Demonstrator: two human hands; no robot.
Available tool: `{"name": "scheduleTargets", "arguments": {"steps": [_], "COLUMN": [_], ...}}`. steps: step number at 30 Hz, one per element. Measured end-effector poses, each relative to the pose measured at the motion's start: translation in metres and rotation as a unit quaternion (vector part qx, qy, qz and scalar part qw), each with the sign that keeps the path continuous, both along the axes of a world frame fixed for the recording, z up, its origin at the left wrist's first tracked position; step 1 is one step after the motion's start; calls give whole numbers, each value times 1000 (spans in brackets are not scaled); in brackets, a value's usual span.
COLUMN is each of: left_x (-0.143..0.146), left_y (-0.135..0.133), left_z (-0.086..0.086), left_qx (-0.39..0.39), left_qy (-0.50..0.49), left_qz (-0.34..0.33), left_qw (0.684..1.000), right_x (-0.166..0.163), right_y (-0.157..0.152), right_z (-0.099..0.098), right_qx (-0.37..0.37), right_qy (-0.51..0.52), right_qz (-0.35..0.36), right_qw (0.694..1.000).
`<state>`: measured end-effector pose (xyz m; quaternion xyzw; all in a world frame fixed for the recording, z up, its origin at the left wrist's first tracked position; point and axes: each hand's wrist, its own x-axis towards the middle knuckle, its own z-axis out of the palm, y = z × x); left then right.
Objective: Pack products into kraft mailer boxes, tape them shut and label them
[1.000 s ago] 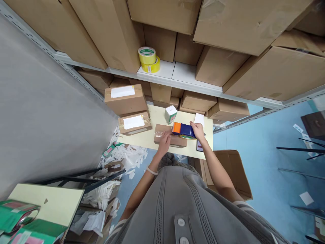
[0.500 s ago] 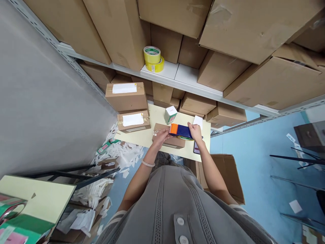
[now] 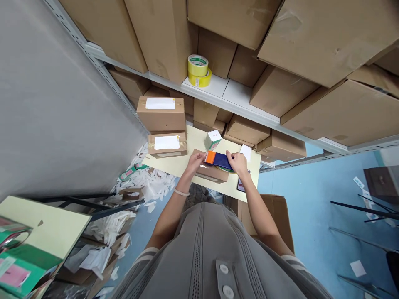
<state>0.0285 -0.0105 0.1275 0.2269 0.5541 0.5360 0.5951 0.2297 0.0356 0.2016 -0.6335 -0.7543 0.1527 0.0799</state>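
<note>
My right hand [image 3: 237, 162] is wrapped round the blue end of a tape dispenser [image 3: 222, 160] with an orange front. The dispenser lies over the top of a small cardboard box [image 3: 212, 173] on the table. My left hand [image 3: 195, 163] is closed in a pinch just left of the orange front, above the box's left end. Whatever those fingertips hold is too small to make out. Behind the dispenser stands a small white and green carton [image 3: 213, 140]. A phone [image 3: 241, 185] lies partly hidden under my right wrist.
Two labelled cardboard boxes [image 3: 167, 144] are stacked on the table's [image 3: 168, 165] left side. Yellow tape rolls [image 3: 199, 71] sit on the shelf [image 3: 240, 104] among large cartons. Paper scraps [image 3: 152, 187] cover the floor at left. An open carton [image 3: 276, 211] stands below the table's right.
My left fingers have shifted slightly left, off the dispenser's orange front. My right hand still grips the dispenser. The whole view has shifted a little.
</note>
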Motion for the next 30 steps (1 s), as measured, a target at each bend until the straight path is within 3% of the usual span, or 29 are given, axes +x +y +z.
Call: {"name": "scheduleTargets", "arguments": {"steps": [6,9,17,24,30], "left_x": [-71,-87,-60,-25,-33], "left_y": [-1,-1,-7,-9,-8], "left_z": [-2,-10,-46,-67,-77], "left_qx": [29,15,-74,-100,-85], "left_qy": [42,56,19,47,107], "left_qz": [58,56,37,20,1], "left_qw": [997,997,996,994,991], "right_x": [-13,-20,-33,-41,-44], "right_y": [4,4,2,1,0], "right_z": [3,-1,-16,-21,-19], "right_qx": [15,12,22,22,18], "right_qy": [-11,-6,5,-5,-5], "right_qz": [10,30,34,41,33], "right_qw": [1000,999,999,999,999]}}
